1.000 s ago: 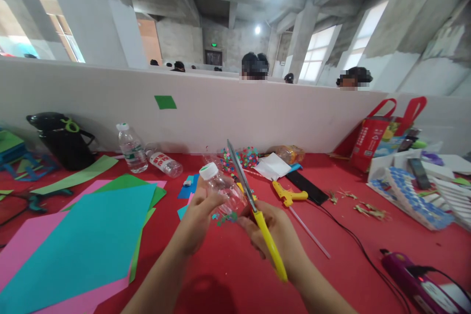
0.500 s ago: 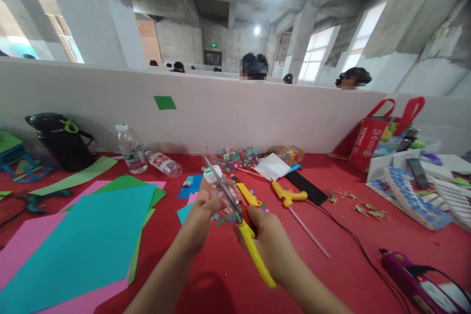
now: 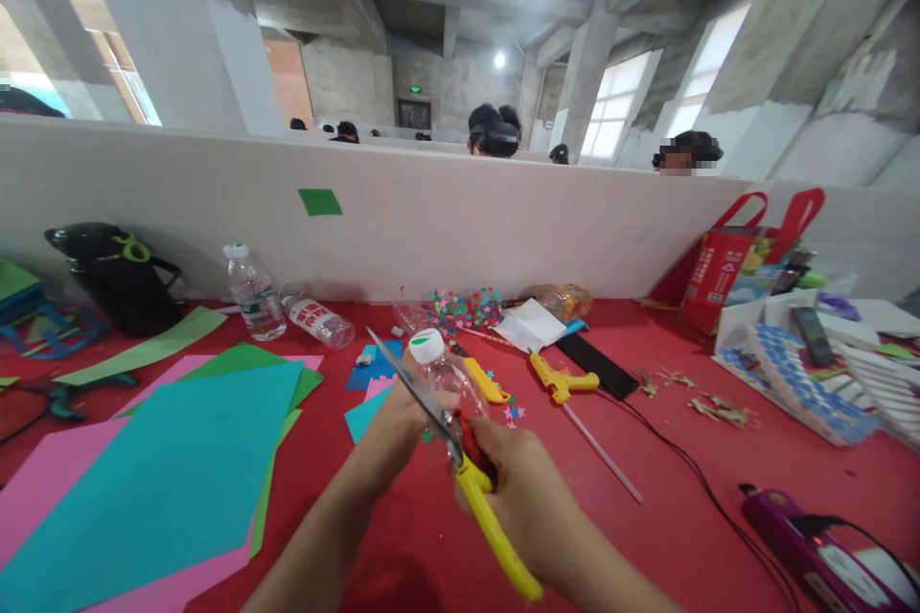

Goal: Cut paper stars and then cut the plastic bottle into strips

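Scissors [image 3: 495,529] with a yellow handle and a red one are gripped by my right hand [image 3: 518,471], their metal blades spread and pointing up and left. Between my hands a clear plastic bottle [image 3: 460,383] with a white cap leans away from me. My left hand [image 3: 409,412] is wrapped round the bottle's left side, partly behind the blades. The bottle's lower part is hidden by the scissors and my right hand. Just behind it lie a yellow cutter [image 3: 487,380] and small coloured stars [image 3: 467,308].
Coloured paper sheets [image 3: 165,460] cover the left. Two bottles [image 3: 255,297] and a black flask [image 3: 115,283] stand or lie near the white partition [image 3: 402,220]. Rightward are a yellow glue gun [image 3: 564,379], its cable, a purple power strip [image 3: 809,541] and a red bag [image 3: 725,273].
The scissors have swung so their tips point further left and their handle sits lower. The bottle's cap has shifted slightly right and more of the bottle shows.
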`<state>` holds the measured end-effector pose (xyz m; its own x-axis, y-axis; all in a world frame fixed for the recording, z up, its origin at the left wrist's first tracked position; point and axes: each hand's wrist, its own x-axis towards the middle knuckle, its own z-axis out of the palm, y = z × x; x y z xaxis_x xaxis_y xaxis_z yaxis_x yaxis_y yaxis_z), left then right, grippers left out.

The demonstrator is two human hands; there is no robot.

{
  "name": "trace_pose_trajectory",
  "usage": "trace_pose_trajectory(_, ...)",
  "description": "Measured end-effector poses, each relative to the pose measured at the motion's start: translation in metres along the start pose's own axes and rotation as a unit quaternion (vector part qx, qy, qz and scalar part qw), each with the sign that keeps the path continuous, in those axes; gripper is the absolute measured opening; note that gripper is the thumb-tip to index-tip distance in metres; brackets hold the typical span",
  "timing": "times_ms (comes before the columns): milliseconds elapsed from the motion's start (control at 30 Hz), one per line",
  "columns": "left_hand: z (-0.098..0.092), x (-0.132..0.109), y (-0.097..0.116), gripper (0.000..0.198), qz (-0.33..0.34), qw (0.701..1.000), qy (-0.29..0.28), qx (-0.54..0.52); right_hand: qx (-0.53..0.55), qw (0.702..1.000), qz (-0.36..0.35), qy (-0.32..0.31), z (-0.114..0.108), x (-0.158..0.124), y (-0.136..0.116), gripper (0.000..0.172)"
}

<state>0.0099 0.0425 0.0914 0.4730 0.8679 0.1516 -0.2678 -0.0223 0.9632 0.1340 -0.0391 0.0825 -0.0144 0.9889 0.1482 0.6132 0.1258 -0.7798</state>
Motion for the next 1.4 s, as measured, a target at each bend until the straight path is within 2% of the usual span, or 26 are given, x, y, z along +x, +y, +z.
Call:
trace_pose_trajectory(200, -0.002, 0.004, -0.003, 0.029, 0.009, 0.999, 0.032, 0.032, 0.022, 1.000, -0.004, 0.006, 0.000, 0.000, 0.006, 0.020)
trace_pose_trajectory(333, -0.008, 0.009, 0.004, 0.026, 0.021, 0.992, 0.120, -0.010, 0.066, 0.998, 0.015, -0.009, -0.014, -0.003, 0.012, 0.024)
trace_pose_trajectory(433, -0.018, 0.009, 0.016, 0.030, 0.023, 0.981, 0.180, -0.074, 0.081, 0.996, 0.001, -0.038, -0.030, -0.005, 0.016, 0.023)
trace_pose_trajectory(533, -0.034, 0.008, 0.028, 0.030, 0.036, 0.970, 0.212, -0.112, 0.069, 0.994, -0.005, -0.080, -0.042, -0.006, 0.020, 0.032)
trace_pose_trajectory(700, -0.056, 0.005, 0.039, 0.021, 0.080, 0.951, 0.263, -0.143, 0.023, 0.986, -0.010, -0.165, -0.044, -0.008, 0.016, 0.039)
trace_pose_trajectory(867, -0.062, 0.004, 0.039, 0.019, 0.101, 0.946, 0.265, -0.153, -0.026, 0.973, 0.001, -0.230, -0.038, -0.011, 0.000, 0.045)
trace_pose_trajectory(1067, -0.047, 0.001, 0.039, 0.019, 0.087, 0.949, 0.264, -0.147, 0.059, 0.970, 0.014, -0.236, -0.024, -0.012, 0.002, 0.049)
trace_pose_trajectory(1200, -0.041, 0.001, 0.040, 0.021, 0.075, 0.952, 0.257, -0.151, 0.056, 0.972, 0.008, -0.230, -0.020, -0.013, 0.005, 0.054)
trace_pose_trajectory(1400, -0.043, 0.000, 0.041, 0.023, 0.101, 0.951, 0.257, -0.136, 0.047, 0.973, 0.022, -0.223, -0.019, -0.013, 0.005, 0.062)
